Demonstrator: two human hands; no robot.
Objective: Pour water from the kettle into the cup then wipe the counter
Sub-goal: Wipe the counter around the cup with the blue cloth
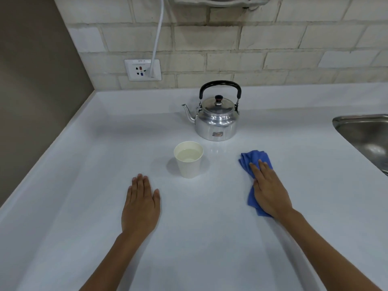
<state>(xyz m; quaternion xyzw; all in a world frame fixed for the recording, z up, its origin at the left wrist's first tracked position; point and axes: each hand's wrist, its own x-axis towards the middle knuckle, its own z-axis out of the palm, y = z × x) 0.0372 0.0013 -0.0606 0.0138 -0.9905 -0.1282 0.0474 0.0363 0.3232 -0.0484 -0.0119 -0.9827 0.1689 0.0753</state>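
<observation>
A shiny metal kettle (216,118) with a black handle stands upright at the back of the white counter (210,238), spout to the left. In front of it a white paper cup (189,159) holds water. My right hand (268,190) lies flat on a crumpled blue cloth (253,158), pressing it to the counter right of the cup. My left hand (141,204) rests flat on the counter, left of and nearer than the cup, holding nothing.
A steel sink (365,135) is set into the counter at the right edge. On the brick wall behind, a socket (142,69) has a white cable (158,32) plugged in. A brown wall bounds the counter on the left.
</observation>
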